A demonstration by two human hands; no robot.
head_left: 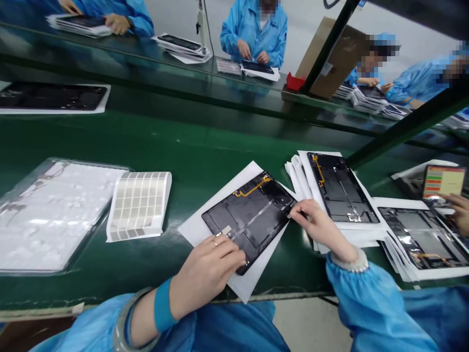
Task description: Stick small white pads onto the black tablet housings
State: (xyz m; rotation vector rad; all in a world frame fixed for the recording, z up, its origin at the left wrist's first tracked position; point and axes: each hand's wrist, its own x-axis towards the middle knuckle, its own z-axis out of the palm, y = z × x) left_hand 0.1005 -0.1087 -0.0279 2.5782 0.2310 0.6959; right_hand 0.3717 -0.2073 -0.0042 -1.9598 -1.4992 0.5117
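Fingers of the left hand (205,274) pressed flat on the dark panel (251,215) at lower centre, while the right hand (320,227) pinched its right edge on the worktop (183,142)

A flat black panel (249,215) – orange flex cable along its top – lies skewed on white paper (198,222).

A green surface (176,146) runs across the room. On it, to the left, lies a clear plastic tray (47,215), and just beside that a curled sheet of grey stickers (139,205). To the right sits a stack of dark panels on white paper (339,188), another stack (421,239) near it. Further back, people in blue coats (256,29) work at a second line beside a cardboard box (340,54).
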